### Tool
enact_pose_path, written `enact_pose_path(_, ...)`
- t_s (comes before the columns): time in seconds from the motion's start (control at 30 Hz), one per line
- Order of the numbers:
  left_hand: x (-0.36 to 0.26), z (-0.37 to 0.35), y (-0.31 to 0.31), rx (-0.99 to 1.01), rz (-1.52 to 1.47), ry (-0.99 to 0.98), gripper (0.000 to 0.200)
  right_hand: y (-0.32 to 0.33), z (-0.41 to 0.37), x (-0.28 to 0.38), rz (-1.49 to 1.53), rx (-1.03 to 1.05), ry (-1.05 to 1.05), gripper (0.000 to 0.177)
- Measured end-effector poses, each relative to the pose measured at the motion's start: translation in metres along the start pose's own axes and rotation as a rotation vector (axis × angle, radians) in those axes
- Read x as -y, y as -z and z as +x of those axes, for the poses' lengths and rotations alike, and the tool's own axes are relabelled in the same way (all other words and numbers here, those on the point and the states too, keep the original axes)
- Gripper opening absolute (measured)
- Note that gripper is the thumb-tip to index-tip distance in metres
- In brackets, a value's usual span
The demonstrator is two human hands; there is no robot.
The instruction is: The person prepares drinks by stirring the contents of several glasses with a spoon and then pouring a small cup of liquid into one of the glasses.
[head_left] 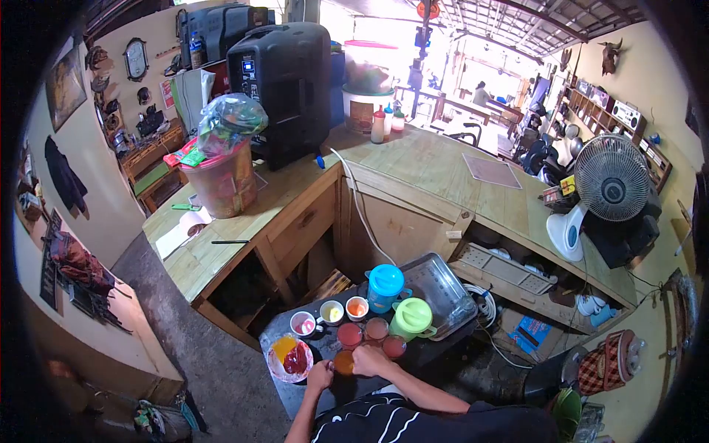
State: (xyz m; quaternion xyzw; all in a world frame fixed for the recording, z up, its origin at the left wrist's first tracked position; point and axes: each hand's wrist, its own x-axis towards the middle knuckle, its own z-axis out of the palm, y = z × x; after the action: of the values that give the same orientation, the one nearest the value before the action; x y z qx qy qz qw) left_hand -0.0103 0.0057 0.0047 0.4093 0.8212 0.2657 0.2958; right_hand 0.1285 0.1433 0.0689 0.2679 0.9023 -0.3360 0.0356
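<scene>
My left hand [320, 376] is closed at the near edge of the dark table, between a bowl [276, 368] with red and yellow contents and a glass of orange-brown drink [344, 362]. What its fingers hold, if anything, is hidden. Over the right side of that glass my right hand [371, 362] is curled shut, its grip too small to make out. Just beyond stand several glasses of reddish drink [349, 335]. Farther back are a white mug [303, 323] and two cups, one with yellow contents [331, 312], one with orange [357, 308].
A blue lidded pitcher [385, 288] and a green lidded pitcher [412, 318] stand right of the cups, beside a metal tray [442, 288]. A wooden counter [413, 159] wraps around, bearing a speaker [284, 92], a pink bucket [221, 181] and a fan [611, 181]. A white cable hangs down its front.
</scene>
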Motion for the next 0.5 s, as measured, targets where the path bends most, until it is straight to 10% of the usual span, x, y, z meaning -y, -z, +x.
enact_pose_path(0.17, 0.020, 0.009, -0.013, 0.014, -0.016, 0.015, 0.029, -0.002, 0.004, 0.002, 0.562, 0.211, -0.034, 0.019)
enact_pose_path(0.27, 0.027, 0.012, -0.018, 0.021, -0.001, -0.008, 0.029, 0.014, -0.004, 0.018, 0.227, -0.245, -0.032, 0.019)
enact_pose_path(0.37, 0.023, 0.010, -0.015, 0.014, -0.004, -0.004, 0.029, 0.011, -0.005, 0.016, -0.079, -0.167, -0.081, 0.018)
enact_pose_path(0.5, 0.010, 0.005, -0.006, 0.028, -0.016, 0.014, 0.029, 0.003, 0.000, 0.003, 0.327, 0.282, -0.026, 0.017)
